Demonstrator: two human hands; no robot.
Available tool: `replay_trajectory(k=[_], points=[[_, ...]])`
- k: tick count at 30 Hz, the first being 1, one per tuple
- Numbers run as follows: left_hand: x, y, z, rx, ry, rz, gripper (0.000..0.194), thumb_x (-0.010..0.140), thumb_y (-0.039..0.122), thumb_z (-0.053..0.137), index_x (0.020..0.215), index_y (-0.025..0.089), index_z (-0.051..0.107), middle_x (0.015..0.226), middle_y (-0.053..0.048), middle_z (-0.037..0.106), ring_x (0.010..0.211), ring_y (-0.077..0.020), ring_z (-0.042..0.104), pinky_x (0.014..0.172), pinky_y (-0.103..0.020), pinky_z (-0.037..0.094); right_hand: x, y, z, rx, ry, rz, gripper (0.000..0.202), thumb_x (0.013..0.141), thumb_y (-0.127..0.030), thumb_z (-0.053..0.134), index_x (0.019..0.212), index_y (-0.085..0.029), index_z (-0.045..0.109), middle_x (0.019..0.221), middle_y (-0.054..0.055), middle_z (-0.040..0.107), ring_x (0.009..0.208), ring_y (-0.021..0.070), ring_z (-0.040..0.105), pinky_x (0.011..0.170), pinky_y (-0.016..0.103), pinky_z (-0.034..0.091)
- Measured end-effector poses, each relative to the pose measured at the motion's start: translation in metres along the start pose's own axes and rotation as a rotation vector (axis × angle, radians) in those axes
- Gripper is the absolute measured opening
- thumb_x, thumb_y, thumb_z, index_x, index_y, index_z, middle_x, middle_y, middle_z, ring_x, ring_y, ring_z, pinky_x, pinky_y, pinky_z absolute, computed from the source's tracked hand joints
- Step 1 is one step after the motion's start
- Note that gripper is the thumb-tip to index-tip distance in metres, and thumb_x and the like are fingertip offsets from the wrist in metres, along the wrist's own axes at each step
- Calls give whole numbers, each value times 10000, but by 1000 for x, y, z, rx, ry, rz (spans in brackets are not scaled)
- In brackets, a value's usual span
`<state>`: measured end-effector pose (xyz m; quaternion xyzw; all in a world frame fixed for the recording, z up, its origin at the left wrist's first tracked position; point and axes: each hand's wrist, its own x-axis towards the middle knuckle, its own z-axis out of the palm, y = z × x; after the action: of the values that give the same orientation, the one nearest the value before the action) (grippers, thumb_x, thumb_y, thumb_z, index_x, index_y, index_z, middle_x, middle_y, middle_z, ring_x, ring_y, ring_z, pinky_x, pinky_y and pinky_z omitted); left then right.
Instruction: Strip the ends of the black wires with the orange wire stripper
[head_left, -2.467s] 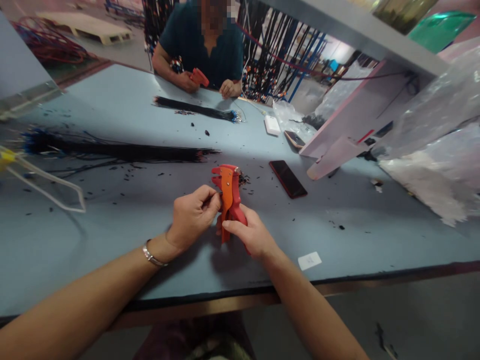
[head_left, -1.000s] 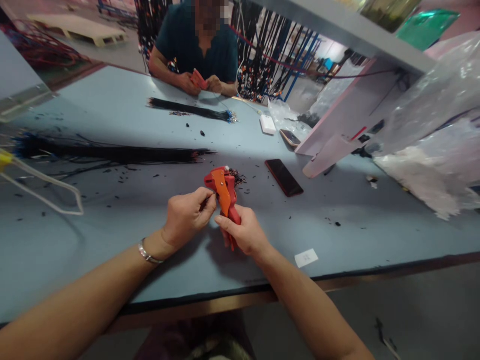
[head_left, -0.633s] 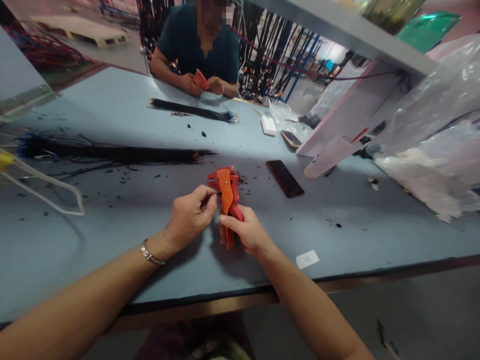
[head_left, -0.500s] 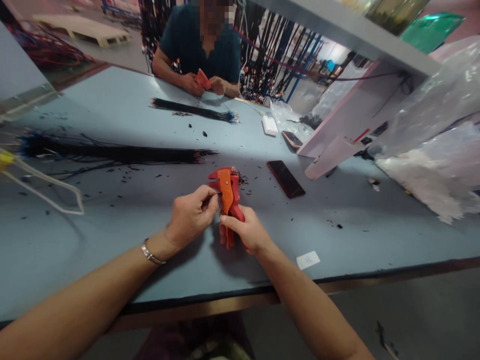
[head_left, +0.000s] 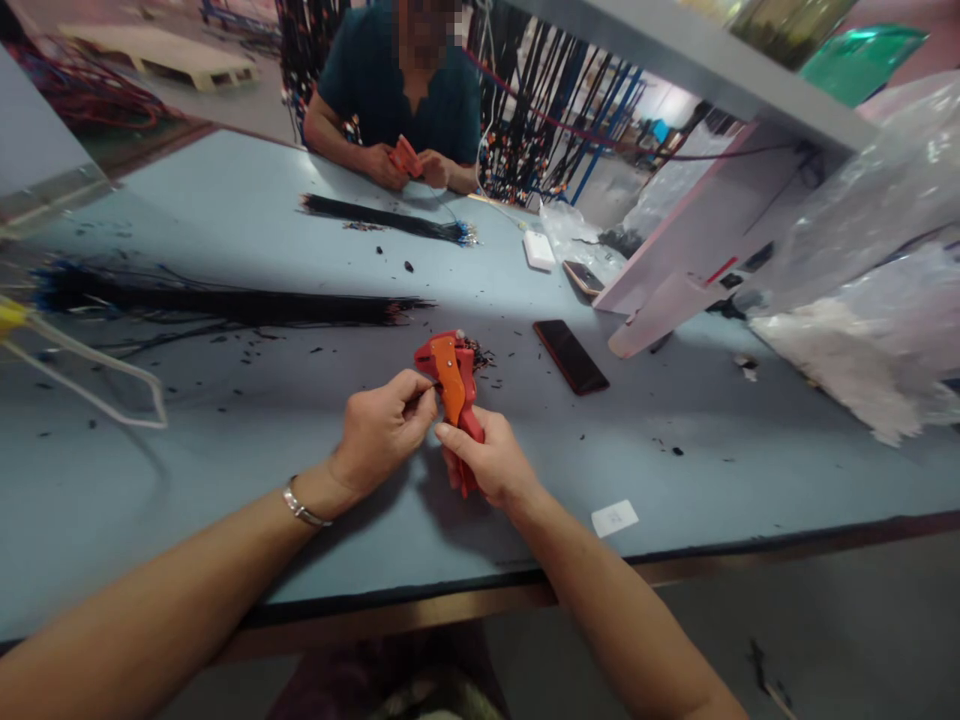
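My right hand (head_left: 495, 455) is wrapped round the handles of a red and orange wire stripper (head_left: 452, 385), its jaws pointing away from me and closed. My left hand (head_left: 386, 425) is closed in a pinch right beside the stripper's jaws. Between thumb and forefinger it grips a thin black wire (head_left: 436, 385), of which only a short dark bit shows; the rest is hidden by the fingers. Past the stripper lies a small heap of cut black insulation bits (head_left: 478, 353). A long bundle of black wires (head_left: 247, 304) stretches across the table to the left.
Across the table a person (head_left: 397, 110) holds another red tool (head_left: 406, 157), near a second wire bundle (head_left: 386, 219). A phone (head_left: 571, 356) and a white paper slip (head_left: 615, 518) lie to the right. A white bent rod (head_left: 105, 385) stands at left; a shelf panel (head_left: 675, 220) rises at right.
The stripper's jaws have come together and its handles are squeezed closer in my right hand. The tool has tilted slightly. My left hand keeps its pinch in nearly the same spot.
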<state>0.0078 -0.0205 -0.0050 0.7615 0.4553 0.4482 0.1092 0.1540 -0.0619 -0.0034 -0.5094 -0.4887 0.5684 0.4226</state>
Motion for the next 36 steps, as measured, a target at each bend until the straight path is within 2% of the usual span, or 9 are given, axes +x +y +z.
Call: replay_trajectory(k=[5,10,17,24,30,36], points=[[0,2,-1,-6,-4,1,142,834,213,533,724,191,621,540,56,588,435,-70,483,471,-178,353,0,2,0,13,8,-1,341,755,-439,689,635,-195,483,462,-59,508,315,89,482,295,188,367],[0,3,-2,1,29,33,143,830,200,539,710,183,614,527,59,573,422,-62,466,459,-173,341,-1,2,2,122,-19,56,391,681,-480,746,641,-195,481,436,-74,500,293,85,463,265,177,335],[1,4,-5,29,81,86,131,835,196,551,716,186,605,513,63,572,396,-57,452,446,-170,333,-1,3,2,402,-133,170,378,672,-435,759,619,-181,485,420,-74,493,286,70,441,300,176,356],[2,3,-4,88,143,227,148,839,204,563,695,192,598,499,57,578,393,-68,489,447,-186,335,3,7,-2,557,-217,177,356,699,-395,755,637,-171,485,422,-70,495,285,69,434,322,183,378],[2,6,-8,34,108,182,140,829,166,561,695,192,594,506,66,623,378,-58,491,436,-174,339,3,8,-8,610,-337,164,257,725,-317,704,867,-153,565,626,-7,648,468,144,634,422,228,519],[0,5,-8,22,112,170,128,828,189,578,708,183,622,506,58,620,390,-61,512,441,-172,352,2,5,-9,604,-408,77,238,707,-264,663,884,-110,616,709,43,681,585,189,680,584,323,584]])
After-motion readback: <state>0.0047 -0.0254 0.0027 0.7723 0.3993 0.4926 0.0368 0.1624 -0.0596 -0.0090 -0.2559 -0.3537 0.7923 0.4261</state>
